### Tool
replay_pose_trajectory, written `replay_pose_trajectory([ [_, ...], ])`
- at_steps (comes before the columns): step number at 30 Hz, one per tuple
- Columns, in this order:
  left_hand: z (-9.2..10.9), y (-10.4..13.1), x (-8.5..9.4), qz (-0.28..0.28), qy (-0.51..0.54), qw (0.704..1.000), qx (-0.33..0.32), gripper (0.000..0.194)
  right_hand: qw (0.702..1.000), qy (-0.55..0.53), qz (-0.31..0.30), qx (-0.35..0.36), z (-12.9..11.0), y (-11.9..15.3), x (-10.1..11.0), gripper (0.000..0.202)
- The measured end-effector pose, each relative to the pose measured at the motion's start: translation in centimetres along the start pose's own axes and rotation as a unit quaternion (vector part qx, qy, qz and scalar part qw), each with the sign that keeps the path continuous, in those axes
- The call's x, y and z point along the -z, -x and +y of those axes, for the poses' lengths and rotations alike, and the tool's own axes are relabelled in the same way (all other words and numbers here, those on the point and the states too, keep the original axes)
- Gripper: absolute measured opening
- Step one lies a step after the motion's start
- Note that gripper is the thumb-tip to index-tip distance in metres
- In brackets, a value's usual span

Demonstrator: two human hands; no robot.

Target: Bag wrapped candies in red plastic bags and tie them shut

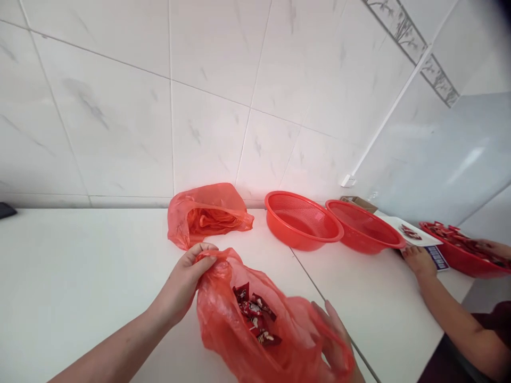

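Red plastic bag (pixel 217 324) gaping around red packets (pixel 255 314)
Left hand (pixel 190 276) pinches its rim; whether right hand (pixel 334 329) fingers grip, I cannot tell; slackening could spill packets.

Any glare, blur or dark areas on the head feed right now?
Head view: glare streak on the bluish panel at right; top-right corner dark; right hand slightly blurred, left hand crisper; light on the white table bright and soft.
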State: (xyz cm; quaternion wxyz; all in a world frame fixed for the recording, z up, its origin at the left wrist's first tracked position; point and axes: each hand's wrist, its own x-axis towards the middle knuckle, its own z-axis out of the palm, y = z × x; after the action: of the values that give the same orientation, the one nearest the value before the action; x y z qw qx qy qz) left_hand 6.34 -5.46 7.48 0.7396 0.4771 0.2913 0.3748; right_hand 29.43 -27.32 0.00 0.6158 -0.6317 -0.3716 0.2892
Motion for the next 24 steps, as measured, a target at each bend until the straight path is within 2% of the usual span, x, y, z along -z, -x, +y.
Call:
replay_pose_trajectory([
  [3, 2.2, 0.2, -1.5, -0.045, -0.046, 0.997, -0.04, 0.02, 0.997, 0.021, 0.072, -0.034, -3.0, -0.6, -1.0, 0.055],
  [6, 5.2, 0.4, -2.8, -0.058, -0.073, 0.989, -0.119, 0.019, 0.989, -0.074, 0.124, -0.024, -6.5, -2.0, -0.3, 0.05],
  [9, 7.9, 1.0, -3.3, -0.022, -0.118, 0.974, -0.191, 0.014, 0.969, -0.184, 0.161, 0.014, -9.5, -3.3, 0.8, 0.047],
  [12, 9.0, 1.7, -3.0, 0.012, -0.186, 0.956, -0.228, 0.011, 0.954, -0.254, 0.155, -0.03, -11.3, -4.5, 1.0, 0.039],
  [15, 8.7, 2.2, -3.0, 0.007, -0.211, 0.952, -0.223, 0.012, 0.927, -0.355, 0.094, -0.072, -12.2, -5.6, 0.0, 0.026],
  [18, 7.9, 2.5, -3.4, -0.038, -0.179, 0.968, -0.169, 0.012, 0.913, -0.406, -0.015, -0.035, -13.1, -6.1, -1.8, 0.025],
  [20, 7.6, 2.8, -3.9, -0.077, -0.144, 0.977, -0.139, 0.01, 0.931, -0.356, -0.071, 0.028, -13.7, -6.0, -3.3, 0.033],
  [21, 7.5, 3.0, -4.2, -0.093, -0.129, 0.979, -0.13, 0.009, 0.944, -0.31, -0.099, 0.057, -14.1, -5.8, -4.1, 0.045],
  [23, 7.4, 3.5, -4.7, -0.111, -0.115, 0.979, -0.122, 0.009, 0.961, -0.212, -0.157, 0.08, -14.9, -5.3, -5.8, 0.068],
  [24, 7.4, 3.8, -5.0, -0.114, -0.117, 0.978, -0.128, 0.01, 0.966, -0.167, -0.182, 0.075, -15.3, -5.1, -6.6, 0.072],
])
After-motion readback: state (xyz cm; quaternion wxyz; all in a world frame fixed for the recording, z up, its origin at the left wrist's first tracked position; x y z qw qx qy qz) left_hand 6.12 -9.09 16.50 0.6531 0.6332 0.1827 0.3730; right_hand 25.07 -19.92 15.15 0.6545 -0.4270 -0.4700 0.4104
